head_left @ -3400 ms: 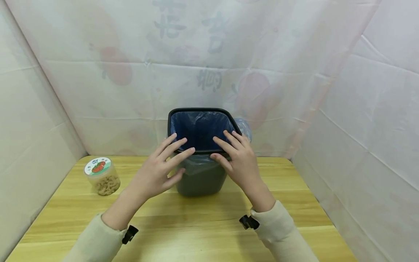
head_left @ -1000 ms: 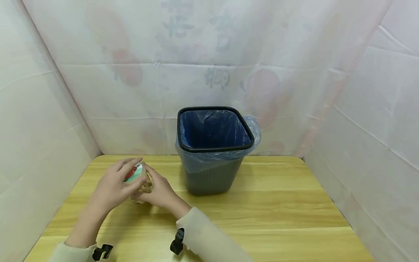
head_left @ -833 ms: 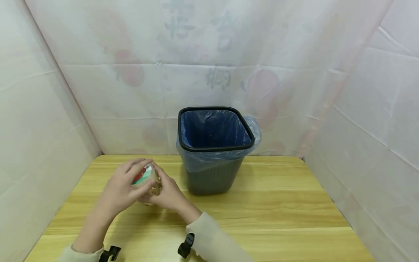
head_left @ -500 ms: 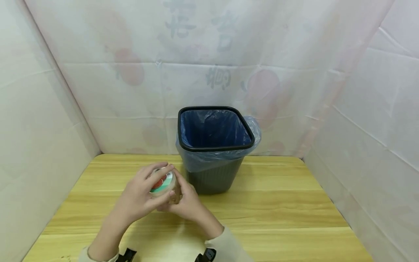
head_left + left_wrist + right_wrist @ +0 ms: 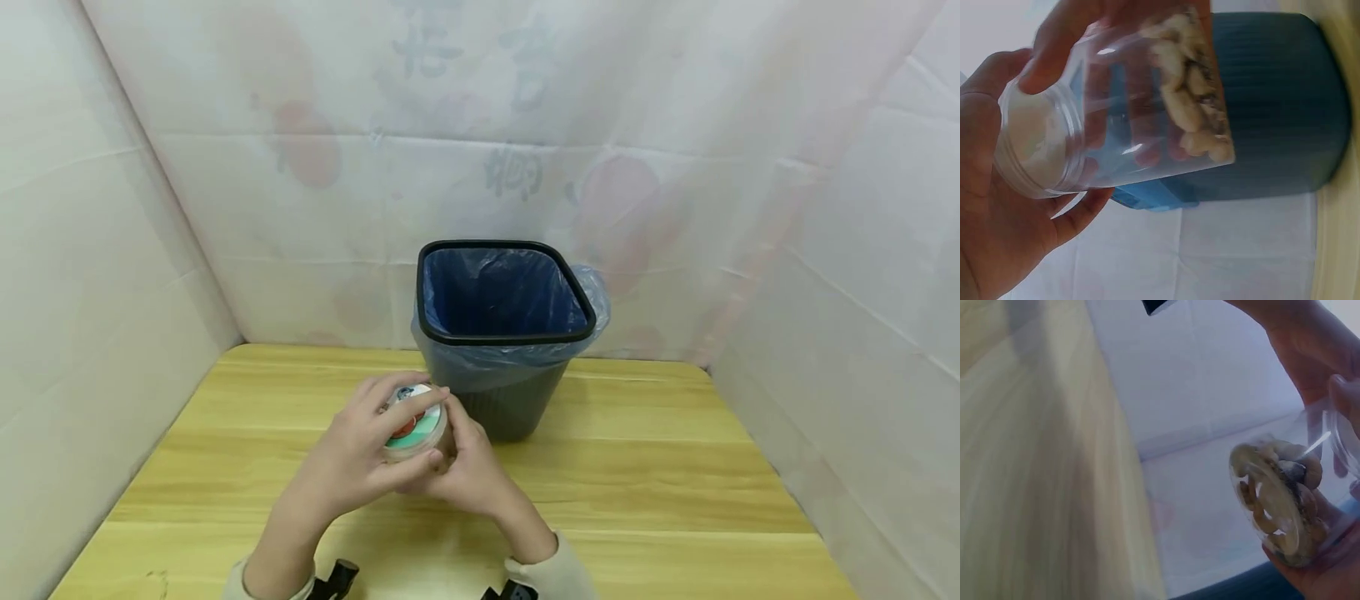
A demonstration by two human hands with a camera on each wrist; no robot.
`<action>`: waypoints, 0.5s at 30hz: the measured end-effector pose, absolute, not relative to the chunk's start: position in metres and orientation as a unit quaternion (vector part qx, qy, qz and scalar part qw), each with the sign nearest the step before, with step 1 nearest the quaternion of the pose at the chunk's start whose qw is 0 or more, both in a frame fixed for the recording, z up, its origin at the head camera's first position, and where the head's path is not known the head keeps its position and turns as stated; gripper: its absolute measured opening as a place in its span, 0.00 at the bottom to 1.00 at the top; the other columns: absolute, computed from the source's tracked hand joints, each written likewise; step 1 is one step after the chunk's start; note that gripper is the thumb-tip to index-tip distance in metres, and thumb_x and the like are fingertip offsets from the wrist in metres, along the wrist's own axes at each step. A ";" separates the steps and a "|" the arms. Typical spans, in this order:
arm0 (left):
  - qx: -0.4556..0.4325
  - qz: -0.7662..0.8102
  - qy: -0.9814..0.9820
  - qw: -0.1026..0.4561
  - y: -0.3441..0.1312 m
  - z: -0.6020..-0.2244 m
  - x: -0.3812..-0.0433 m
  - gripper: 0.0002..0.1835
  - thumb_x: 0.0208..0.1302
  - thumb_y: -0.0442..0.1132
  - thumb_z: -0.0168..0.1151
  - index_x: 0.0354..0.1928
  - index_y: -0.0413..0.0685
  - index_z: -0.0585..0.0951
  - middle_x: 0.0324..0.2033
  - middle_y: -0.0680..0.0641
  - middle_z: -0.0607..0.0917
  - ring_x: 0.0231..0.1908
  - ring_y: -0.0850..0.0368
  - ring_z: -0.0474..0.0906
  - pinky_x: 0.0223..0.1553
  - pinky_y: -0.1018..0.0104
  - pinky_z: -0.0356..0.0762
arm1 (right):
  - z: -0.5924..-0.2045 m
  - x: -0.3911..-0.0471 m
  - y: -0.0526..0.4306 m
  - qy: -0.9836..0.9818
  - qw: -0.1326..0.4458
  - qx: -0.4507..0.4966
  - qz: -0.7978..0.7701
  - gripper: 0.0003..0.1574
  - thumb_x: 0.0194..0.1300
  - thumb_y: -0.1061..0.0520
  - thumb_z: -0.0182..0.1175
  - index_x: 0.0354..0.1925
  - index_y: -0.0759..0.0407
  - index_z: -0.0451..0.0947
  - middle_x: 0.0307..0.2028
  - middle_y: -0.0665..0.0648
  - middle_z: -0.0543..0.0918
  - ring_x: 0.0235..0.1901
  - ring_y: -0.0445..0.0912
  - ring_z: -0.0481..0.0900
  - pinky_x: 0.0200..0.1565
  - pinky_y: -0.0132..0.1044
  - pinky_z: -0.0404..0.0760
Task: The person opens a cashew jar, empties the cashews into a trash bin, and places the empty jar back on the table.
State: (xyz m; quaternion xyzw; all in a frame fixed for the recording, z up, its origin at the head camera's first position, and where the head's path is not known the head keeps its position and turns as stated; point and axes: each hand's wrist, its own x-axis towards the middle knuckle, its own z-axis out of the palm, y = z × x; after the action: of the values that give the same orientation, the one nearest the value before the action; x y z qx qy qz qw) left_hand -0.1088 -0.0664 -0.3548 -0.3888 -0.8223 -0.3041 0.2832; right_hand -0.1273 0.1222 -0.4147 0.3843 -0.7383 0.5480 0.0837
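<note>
A clear plastic jar is held up above the table in front of the bin. Pale curved pieces that look like nuts lie in its bottom. My left hand grips the jar's lid from above, fingers and thumb curled round the edge. The lid's white and green label shows a red picture, partly covered by fingers. My right hand wraps round the jar's body from the right side. Seen from the left wrist, the lid sits on the jar.
A dark grey trash bin stands just behind the hands. A black ring pins its blue bag, with loose plastic bulging out at the right. Light cloth walls enclose the wooden table at the back and sides.
Both hands have left the bin's rim and taken hold of the jar, which stood at the table's left. Over the last second they have carried it rightward to the bin's front.
</note>
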 end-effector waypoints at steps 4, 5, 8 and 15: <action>-0.392 -0.299 -0.821 0.289 -0.058 -0.349 -0.105 0.31 0.58 0.55 0.71 0.65 0.62 0.78 0.61 0.49 0.75 0.58 0.52 0.69 0.47 0.55 0.78 | -0.406 -0.125 0.132 -0.746 0.073 0.381 0.542 0.59 0.49 0.56 0.79 0.72 0.49 0.56 0.59 0.56 0.77 0.53 0.46 0.79 0.55 0.41 0.81; -0.391 -0.296 -0.821 0.293 -0.056 -0.348 -0.104 0.31 0.59 0.57 0.71 0.64 0.62 0.78 0.61 0.49 0.75 0.58 0.52 0.69 0.48 0.55 0.78 | -0.404 -0.125 0.134 -0.745 0.067 0.379 0.545 0.59 0.48 0.56 0.80 0.72 0.49 0.57 0.59 0.55 0.77 0.54 0.45 0.79 0.55 0.41 0.81; -0.394 -0.288 -0.817 0.306 -0.054 -0.344 -0.100 0.31 0.58 0.58 0.71 0.64 0.62 0.78 0.60 0.49 0.75 0.57 0.52 0.69 0.49 0.55 0.77 | -0.399 -0.124 0.139 -0.730 0.044 0.392 0.559 0.58 0.48 0.58 0.80 0.71 0.49 0.59 0.59 0.55 0.78 0.54 0.47 0.79 0.57 0.41 0.80; -0.429 -0.280 -0.797 0.320 -0.056 -0.340 -0.093 0.31 0.59 0.54 0.69 0.64 0.57 0.78 0.63 0.49 0.76 0.58 0.53 0.71 0.49 0.55 0.79 | -0.391 -0.125 0.145 -0.690 -0.017 0.453 0.565 0.54 0.51 0.59 0.77 0.70 0.51 0.60 0.57 0.55 0.79 0.54 0.48 0.80 0.58 0.43 0.80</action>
State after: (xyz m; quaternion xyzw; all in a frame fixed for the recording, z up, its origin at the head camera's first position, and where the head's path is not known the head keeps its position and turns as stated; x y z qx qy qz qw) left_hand -0.0933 -0.0561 -0.3404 -0.4294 -0.7970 -0.2798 0.3196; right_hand -0.1248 0.1452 -0.3911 0.4529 -0.6895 0.5650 -0.0169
